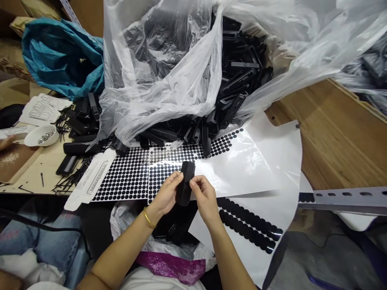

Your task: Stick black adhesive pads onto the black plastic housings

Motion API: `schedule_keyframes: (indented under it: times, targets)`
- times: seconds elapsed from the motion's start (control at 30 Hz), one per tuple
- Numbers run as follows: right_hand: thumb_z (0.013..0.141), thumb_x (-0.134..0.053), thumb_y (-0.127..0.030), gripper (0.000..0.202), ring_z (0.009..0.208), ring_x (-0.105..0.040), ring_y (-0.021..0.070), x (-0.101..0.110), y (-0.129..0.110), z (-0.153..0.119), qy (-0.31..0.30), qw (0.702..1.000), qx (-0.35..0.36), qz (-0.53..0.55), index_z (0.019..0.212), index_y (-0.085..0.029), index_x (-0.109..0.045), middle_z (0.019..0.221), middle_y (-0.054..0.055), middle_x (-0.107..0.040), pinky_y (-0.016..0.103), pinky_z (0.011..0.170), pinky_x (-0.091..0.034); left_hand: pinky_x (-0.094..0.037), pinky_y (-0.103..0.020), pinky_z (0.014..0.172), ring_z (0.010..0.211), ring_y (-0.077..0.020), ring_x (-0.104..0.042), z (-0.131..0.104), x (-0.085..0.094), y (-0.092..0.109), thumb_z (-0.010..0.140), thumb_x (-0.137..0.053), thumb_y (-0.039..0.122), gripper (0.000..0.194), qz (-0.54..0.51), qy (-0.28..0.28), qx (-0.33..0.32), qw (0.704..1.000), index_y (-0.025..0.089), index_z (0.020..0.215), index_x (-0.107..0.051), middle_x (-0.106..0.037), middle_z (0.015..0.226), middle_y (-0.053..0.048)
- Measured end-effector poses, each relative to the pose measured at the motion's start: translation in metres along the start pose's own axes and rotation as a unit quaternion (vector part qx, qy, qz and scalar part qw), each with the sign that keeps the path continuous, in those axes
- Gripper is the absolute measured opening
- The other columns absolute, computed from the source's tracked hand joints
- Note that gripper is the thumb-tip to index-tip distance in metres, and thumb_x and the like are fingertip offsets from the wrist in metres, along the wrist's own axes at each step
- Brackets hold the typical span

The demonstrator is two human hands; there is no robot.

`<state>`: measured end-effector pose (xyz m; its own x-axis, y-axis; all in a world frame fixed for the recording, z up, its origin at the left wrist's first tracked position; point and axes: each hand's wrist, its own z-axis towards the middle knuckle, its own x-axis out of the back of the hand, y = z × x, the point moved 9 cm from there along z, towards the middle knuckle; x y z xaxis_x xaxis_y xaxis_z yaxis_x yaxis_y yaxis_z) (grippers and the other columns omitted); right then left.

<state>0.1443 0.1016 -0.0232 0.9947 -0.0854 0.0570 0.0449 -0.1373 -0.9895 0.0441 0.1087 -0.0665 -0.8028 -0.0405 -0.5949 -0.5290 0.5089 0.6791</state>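
A long black plastic part with a textured face is held upright before me. My left hand grips its left side, the thumb lying along its edge. On the other side, my right hand has thumb and fingertips pinched at the part's right edge; whether a small sticker is between them cannot be made out. Just behind my hands lie sheets of round black stickers. A bare white backing sheet spreads to the right, and a hanging sheet with rows of black dots is below it.
Plastic bags and a heap of black parts fill the back. At left are a white bowl of small metal pieces, a flattened box and a teal bag. Another person's hand shows at the left edge.
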Motion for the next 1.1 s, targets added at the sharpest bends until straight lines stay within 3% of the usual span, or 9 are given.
schedule_keyframes:
  times: [0.4,0.7,0.8,0.93,1.0,1.1]
  targets:
    - [0.083,-0.049,-0.031,0.013,0.054,-0.043,0.012,0.001,-0.004,-0.011,0.047,0.997,0.032,-0.061,0.074,-0.022,-0.048,0.064,-0.003,-0.047,0.025,0.049,-0.037,-0.046,-0.023,0.073,0.075,-0.011,-0.059,-0.008,-0.008,0.0,0.072,-0.069,0.032,0.021,-0.046,0.003,-0.005,0.999,0.018,0.078,-0.054,-0.062,0.079,0.001]
    - [0.084,-0.044,-0.024,0.008,0.066,-0.052,0.017,0.0,-0.014,-0.018,0.068,0.962,0.125,-0.233,0.077,-0.023,-0.043,0.073,0.001,-0.052,0.031,0.061,-0.042,-0.041,-0.017,0.059,0.058,-0.0053,-0.047,-0.01,-0.006,0.01,0.073,-0.068,0.04,0.03,0.074,0.017,-0.069,0.995,0.018,0.069,-0.048,-0.048,0.063,0.007]
    - [0.085,-0.045,-0.024,0.005,0.068,-0.053,0.0177,0.023,-0.017,-0.032,0.119,0.94,0.15,-0.281,0.081,-0.023,-0.044,0.076,0.002,-0.054,0.031,0.062,-0.042,-0.046,-0.021,0.063,0.061,-0.0075,-0.054,-0.011,-0.012,0.002,0.074,-0.065,0.043,0.03,0.084,-0.022,-0.024,0.996,0.018,0.072,-0.05,-0.054,0.067,0.004]
    - [0.087,-0.045,-0.026,0.008,0.066,-0.054,0.0174,0.067,-0.008,-0.059,0.165,0.904,0.137,-0.37,0.081,-0.023,-0.048,0.074,0.002,-0.055,0.03,0.059,-0.041,-0.052,-0.031,0.074,0.082,-0.0169,-0.065,-0.011,-0.021,-0.016,0.079,-0.061,0.042,0.027,0.068,-0.075,0.057,0.993,0.017,0.084,-0.054,-0.063,0.089,-0.004]
    - [0.088,-0.044,-0.03,0.011,0.066,-0.055,0.0176,0.082,0.004,-0.07,0.164,0.885,0.112,-0.421,0.085,-0.022,-0.051,0.074,0.003,-0.056,0.029,0.055,-0.041,-0.052,-0.033,0.079,0.091,-0.0196,-0.065,-0.009,-0.021,-0.021,0.081,-0.06,0.04,0.025,0.062,-0.075,0.075,0.992,0.016,0.089,-0.056,-0.064,0.098,-0.007]
    - [0.09,-0.041,-0.033,0.019,0.071,-0.057,0.0186,0.089,0.02,-0.078,0.154,0.86,0.105,-0.476,0.092,-0.02,-0.053,0.078,0.005,-0.057,0.028,0.052,-0.04,-0.051,-0.035,0.085,0.097,-0.0204,-0.064,-0.006,-0.019,-0.025,0.084,-0.057,0.036,0.023,0.053,-0.059,0.087,0.993,0.016,0.095,-0.057,-0.064,0.105,-0.009]
